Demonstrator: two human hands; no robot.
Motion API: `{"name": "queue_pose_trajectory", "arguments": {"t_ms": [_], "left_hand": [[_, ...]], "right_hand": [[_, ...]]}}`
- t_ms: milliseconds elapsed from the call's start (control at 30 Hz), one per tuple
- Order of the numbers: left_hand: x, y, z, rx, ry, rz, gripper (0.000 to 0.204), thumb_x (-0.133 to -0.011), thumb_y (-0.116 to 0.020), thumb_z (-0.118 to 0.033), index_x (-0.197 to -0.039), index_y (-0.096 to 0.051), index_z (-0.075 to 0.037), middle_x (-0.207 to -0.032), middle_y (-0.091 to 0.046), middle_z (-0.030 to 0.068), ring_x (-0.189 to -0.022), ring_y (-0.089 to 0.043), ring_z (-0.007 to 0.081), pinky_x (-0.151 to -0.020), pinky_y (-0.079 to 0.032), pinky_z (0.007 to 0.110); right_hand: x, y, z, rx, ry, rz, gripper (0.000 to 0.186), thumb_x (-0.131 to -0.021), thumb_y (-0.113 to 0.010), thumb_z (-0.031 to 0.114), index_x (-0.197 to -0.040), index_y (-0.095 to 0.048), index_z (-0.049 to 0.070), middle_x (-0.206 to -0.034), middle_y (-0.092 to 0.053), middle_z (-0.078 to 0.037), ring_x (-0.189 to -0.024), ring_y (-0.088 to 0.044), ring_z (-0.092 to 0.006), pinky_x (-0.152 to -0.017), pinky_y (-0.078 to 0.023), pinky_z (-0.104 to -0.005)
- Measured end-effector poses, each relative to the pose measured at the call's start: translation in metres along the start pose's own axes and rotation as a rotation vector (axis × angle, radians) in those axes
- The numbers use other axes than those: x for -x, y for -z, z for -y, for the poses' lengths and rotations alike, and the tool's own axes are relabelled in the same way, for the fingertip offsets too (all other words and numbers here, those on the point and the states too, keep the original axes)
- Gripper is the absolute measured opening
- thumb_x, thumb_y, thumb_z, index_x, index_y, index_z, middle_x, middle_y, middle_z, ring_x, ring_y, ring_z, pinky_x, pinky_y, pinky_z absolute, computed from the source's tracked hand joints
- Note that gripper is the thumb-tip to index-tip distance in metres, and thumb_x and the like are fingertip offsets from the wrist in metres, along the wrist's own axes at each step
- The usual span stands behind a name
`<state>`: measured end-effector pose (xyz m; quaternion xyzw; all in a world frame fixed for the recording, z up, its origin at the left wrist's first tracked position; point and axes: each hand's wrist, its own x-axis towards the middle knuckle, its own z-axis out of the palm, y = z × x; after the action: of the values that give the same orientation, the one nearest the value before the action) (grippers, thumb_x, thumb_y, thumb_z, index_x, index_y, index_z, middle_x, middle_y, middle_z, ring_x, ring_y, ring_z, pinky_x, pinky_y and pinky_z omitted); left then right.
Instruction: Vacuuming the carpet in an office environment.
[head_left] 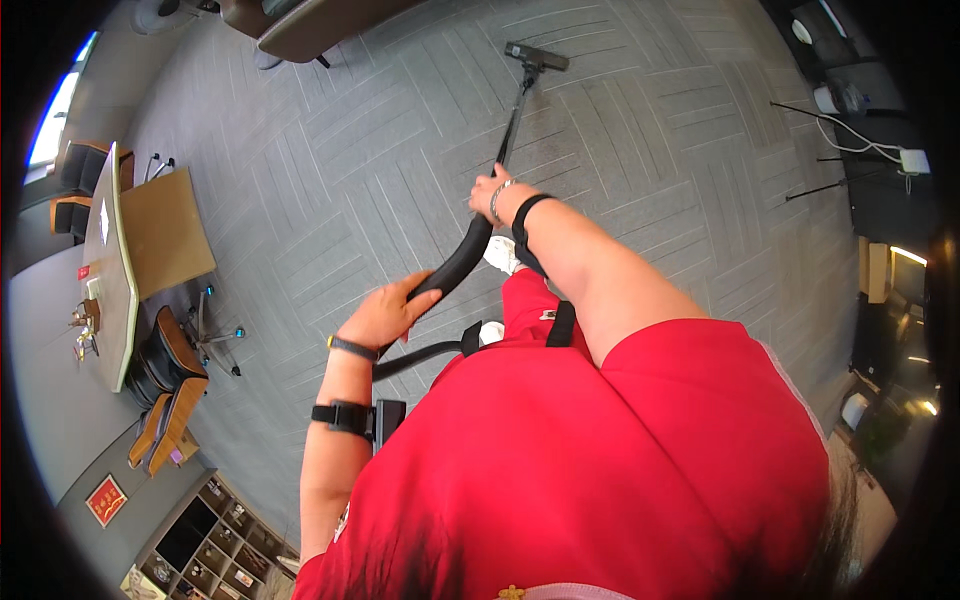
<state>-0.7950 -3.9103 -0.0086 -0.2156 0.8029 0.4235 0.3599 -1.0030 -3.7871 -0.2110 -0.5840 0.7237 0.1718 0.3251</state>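
Note:
A vacuum cleaner's black hose (462, 258) curves up from my left side into a thin dark tube (513, 125). At the tube's far end a flat floor head (537, 58) rests on the grey carpet. My left hand (385, 312) is closed round the lower part of the hose. Farther forward, my right hand (487, 196) wraps round the upper end of the hose, near where the tube begins. The cleaner's body is not visible. A black strap runs beside the hose near my left wrist.
A brown sofa (320, 28) stands at the far left. To the left are a desk (122, 290) and a wheeled chair (172, 350). A white power strip (913, 161) with cables is at the right. A shelf unit (215, 545) is at the lower left. My white shoe (500, 254) is on the carpet.

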Motion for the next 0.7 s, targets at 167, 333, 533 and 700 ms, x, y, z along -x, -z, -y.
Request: {"name": "queue_pose_trajectory", "arguments": {"t_ms": [167,333,533,700], "left_hand": [[0.079,-0.043,0.046,-0.019,0.069,-0.060,0.047,-0.095,-0.062,-0.040,-0.134,-0.059,-0.014,-0.075,-0.067,0.0142,-0.051,-0.061,0.0215,-0.059,-0.052,0.036],[0.174,-0.106,0.102,0.012,0.118,-0.202,0.045,-0.093,-0.065,-0.039,-0.131,-0.062,-0.016,-0.078,-0.070,0.0145,-0.051,-0.062,0.0222,-0.060,-0.052,0.035],[0.305,-0.176,0.169,0.097,0.184,-0.343,0.045,-0.088,-0.072,-0.032,-0.128,-0.066,-0.012,-0.069,-0.065,0.0103,-0.051,-0.060,0.0159,-0.055,-0.050,0.032],[0.375,-0.205,0.205,0.328,0.253,-0.492,0.044,-0.084,-0.077,-0.023,-0.125,-0.068,-0.010,-0.063,-0.058,0.0046,-0.051,-0.054,0.0092,-0.050,-0.047,0.027]], "right_hand": [[0.025,-0.025,0.098,-0.131,0.062,0.134,0.043,-0.073,-0.082,0.020,-0.115,-0.074,0.018,-0.128,-0.064,-0.007,-0.135,-0.044,-0.0260,-0.113,-0.027,-0.0614],[0.046,-0.058,0.206,-0.198,0.121,0.236,0.049,-0.072,-0.086,0.034,-0.117,-0.074,0.019,-0.129,-0.064,-0.011,-0.131,-0.051,-0.0324,-0.105,-0.042,-0.0550],[0.071,-0.081,0.335,-0.176,0.390,0.398,0.049,-0.072,-0.084,0.035,-0.114,-0.070,0.015,-0.110,-0.072,-0.008,-0.109,-0.065,-0.0290,-0.091,-0.051,-0.0473],[0.066,-0.101,0.394,-0.217,0.599,0.357,0.044,-0.071,-0.085,0.033,-0.108,-0.069,0.015,-0.106,-0.072,-0.007,-0.107,-0.065,-0.0289,-0.091,-0.050,-0.0480]]}}
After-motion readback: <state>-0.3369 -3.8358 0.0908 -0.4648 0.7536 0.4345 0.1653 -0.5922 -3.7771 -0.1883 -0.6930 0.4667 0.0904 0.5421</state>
